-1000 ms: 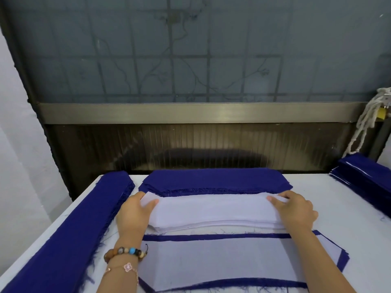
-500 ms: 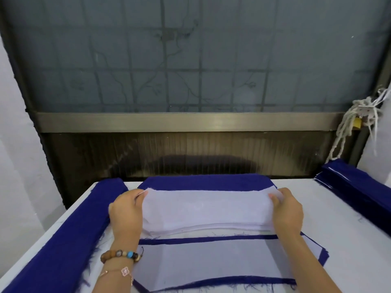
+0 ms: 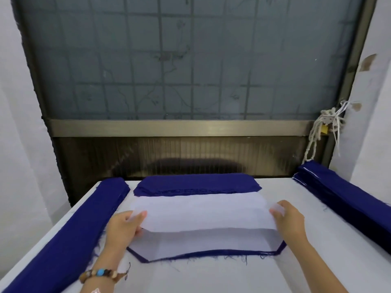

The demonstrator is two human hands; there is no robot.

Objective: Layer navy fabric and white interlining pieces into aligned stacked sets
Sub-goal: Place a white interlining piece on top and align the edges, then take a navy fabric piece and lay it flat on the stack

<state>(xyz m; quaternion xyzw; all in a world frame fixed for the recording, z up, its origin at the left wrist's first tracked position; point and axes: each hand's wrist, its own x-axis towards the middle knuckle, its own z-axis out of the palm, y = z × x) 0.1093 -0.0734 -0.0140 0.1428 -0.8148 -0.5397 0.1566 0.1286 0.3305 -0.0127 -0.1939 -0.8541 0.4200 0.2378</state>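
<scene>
Head view: the left hand (image 3: 124,226) and right hand (image 3: 289,218) each pinch one end of a white interlining piece (image 3: 207,214), which is stretched flat between them just above the table (image 3: 211,275). At the left end the thumb (image 3: 140,215) lies on top of the sheet with the other fingers curled beneath it. At the right end the thin corner drapes over the fingertips (image 3: 277,210), which show faintly through it. The sheet's near edge hangs over a layered set (image 3: 211,243) of white on navy, whose frayed navy border shows along the front. Just behind the sheet's far edge lies a navy fabric stack (image 3: 196,185). A long navy pile (image 3: 69,233) runs along the left side of the table, and another navy pile (image 3: 342,199) lies on the right, both apart from the hands. A beaded bracelet (image 3: 101,273) circles the left wrist.
</scene>
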